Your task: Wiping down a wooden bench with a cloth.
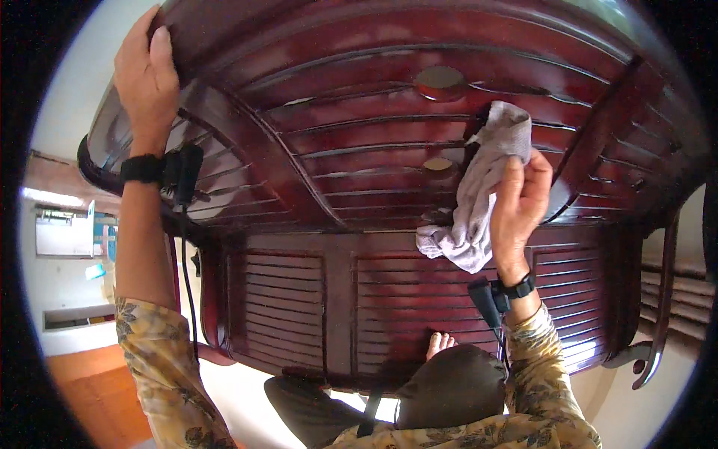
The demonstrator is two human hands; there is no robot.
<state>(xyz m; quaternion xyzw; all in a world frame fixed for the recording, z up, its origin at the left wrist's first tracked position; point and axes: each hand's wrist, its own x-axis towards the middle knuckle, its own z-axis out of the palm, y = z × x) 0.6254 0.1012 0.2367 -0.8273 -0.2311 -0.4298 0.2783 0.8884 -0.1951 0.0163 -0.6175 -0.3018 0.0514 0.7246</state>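
A glossy dark red wooden bench with a slatted backrest [364, 129] and a slatted seat [283, 286] fills the view. My left hand [147, 84] rests on the backrest's upper left edge, its fingers over the rim. My right hand [519, 202] pinches a crumpled whitish cloth [477, 185] between thumb and fingers. The cloth hangs in front of the backrest's slats, right of the oval cut-outs, with its lower end above the seat. Both wrists wear black straps with small cabled devices.
Curved armrests stand at the right [653, 348] and left of the seat. My bare foot [440, 342] is on the seat, beside my dark-trousered knee [454, 381]. An orange surface [92, 393] and white shelving are at the far left.
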